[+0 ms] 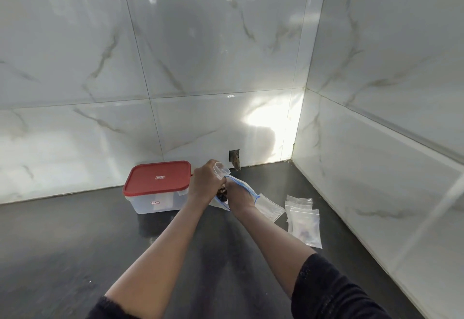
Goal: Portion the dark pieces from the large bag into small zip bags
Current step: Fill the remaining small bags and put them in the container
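Large bag (pixel 243 183): crinkled clear plastic, blue zip edge.

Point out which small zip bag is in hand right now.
The small zip bag gripped in the left hand; the spare bags lie flat on the counter to its right.

Black sleeves (pixel 326 291) end near the elbows; forearms (pixel 160 251) bare.

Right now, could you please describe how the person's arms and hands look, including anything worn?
The left hand and right hand are bare, without gloves, and no watch or bracelet shows at the wrists. The forearms are uncovered; the black left sleeve and black right sleeve end near the elbows. Rings cannot be judged.
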### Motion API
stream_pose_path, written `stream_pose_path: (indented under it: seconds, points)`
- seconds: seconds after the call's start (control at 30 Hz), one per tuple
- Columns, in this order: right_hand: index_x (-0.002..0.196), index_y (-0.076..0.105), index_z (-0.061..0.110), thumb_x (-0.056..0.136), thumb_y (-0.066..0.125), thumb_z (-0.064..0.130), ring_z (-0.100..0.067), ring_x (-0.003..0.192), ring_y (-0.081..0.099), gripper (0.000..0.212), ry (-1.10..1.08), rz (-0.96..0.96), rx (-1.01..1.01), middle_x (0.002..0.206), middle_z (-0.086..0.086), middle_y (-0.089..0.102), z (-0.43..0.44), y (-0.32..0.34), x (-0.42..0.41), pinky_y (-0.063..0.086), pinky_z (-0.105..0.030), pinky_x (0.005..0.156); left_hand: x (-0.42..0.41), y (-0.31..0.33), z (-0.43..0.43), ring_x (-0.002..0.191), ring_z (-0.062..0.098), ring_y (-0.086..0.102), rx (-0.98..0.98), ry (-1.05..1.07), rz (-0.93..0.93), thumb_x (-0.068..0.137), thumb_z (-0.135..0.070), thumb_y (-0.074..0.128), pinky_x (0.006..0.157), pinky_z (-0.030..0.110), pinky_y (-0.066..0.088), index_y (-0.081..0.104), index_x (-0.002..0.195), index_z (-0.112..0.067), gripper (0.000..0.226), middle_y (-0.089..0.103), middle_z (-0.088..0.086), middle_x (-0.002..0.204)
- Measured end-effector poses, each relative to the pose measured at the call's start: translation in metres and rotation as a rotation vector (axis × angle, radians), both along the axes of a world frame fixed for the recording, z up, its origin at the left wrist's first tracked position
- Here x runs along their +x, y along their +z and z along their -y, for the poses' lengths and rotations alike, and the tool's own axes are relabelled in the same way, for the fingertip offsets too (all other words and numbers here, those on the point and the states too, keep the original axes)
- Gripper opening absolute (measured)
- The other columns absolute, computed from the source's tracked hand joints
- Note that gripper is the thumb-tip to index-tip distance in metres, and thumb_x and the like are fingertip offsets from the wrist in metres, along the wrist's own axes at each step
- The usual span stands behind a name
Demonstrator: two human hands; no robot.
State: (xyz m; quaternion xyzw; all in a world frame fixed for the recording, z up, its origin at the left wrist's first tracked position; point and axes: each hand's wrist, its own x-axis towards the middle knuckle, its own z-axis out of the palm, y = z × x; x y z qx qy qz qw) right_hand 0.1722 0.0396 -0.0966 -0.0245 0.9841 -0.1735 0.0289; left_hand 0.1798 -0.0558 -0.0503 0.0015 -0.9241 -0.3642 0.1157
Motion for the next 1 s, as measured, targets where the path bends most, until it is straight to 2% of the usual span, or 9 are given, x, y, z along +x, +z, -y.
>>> stream_pose_path:
  seconds: [0.23,0.37,0.6,0.8,1.0]
  points:
    - [0.136,0.043,0.007,0.100,0.039,0.009,-0.024,0.131,0.044,0.037,-0.048,0.079,0.093,0.140,-0.011,0.047,-0.007,-0.004,0.002,0.036,-0.029,0.105,0.006,0.000,0.000,0.100,0.027,0.063,-0.026,-0.003,0.012,0.078,-0.018,0.070,0.077,0.025,0.044,0.061,0.116,-0.015,0.040,0.070,0.010,0.106]
    - [0.132,0.047,0.006,0.098,0.043,0.008,-0.024,0.125,0.050,0.034,-0.028,0.105,0.121,0.135,-0.011,0.052,-0.006,-0.002,0.002,0.040,-0.030,0.102,0.008,-0.001,0.000,0.101,0.028,0.061,-0.021,0.003,0.011,0.077,-0.022,0.073,0.075,0.024,0.042,0.061,0.117,-0.014,0.043,0.069,0.010,0.107]
    - [0.126,0.054,0.004,0.097,0.041,0.006,-0.029,0.121,0.054,0.032,0.086,0.046,0.167,0.128,-0.012,0.058,-0.002,0.010,0.009,0.045,-0.035,0.096,0.008,0.000,-0.003,0.102,0.027,0.061,-0.028,0.013,-0.017,0.081,-0.015,0.067,0.071,0.021,0.035,0.060,0.118,-0.014,0.037,0.068,0.009,0.108]
    - [0.125,0.055,0.002,0.097,0.038,0.000,-0.029,0.120,0.056,0.033,0.129,-0.007,0.254,0.128,-0.014,0.059,-0.007,0.012,0.017,0.047,-0.036,0.093,0.010,-0.004,0.000,0.099,0.028,0.062,-0.054,0.023,0.005,0.079,-0.018,0.065,0.076,0.027,0.044,0.062,0.114,-0.018,0.035,0.070,0.008,0.102]
    - [0.120,0.060,0.002,0.094,0.040,-0.002,-0.030,0.115,0.058,0.033,0.071,-0.094,0.176,0.123,-0.015,0.060,-0.011,0.010,0.026,0.046,-0.034,0.091,0.013,-0.004,0.001,0.097,0.027,0.063,-0.061,0.009,-0.007,0.079,-0.016,0.063,0.071,0.025,0.039,0.063,0.110,-0.019,0.031,0.070,0.006,0.101]
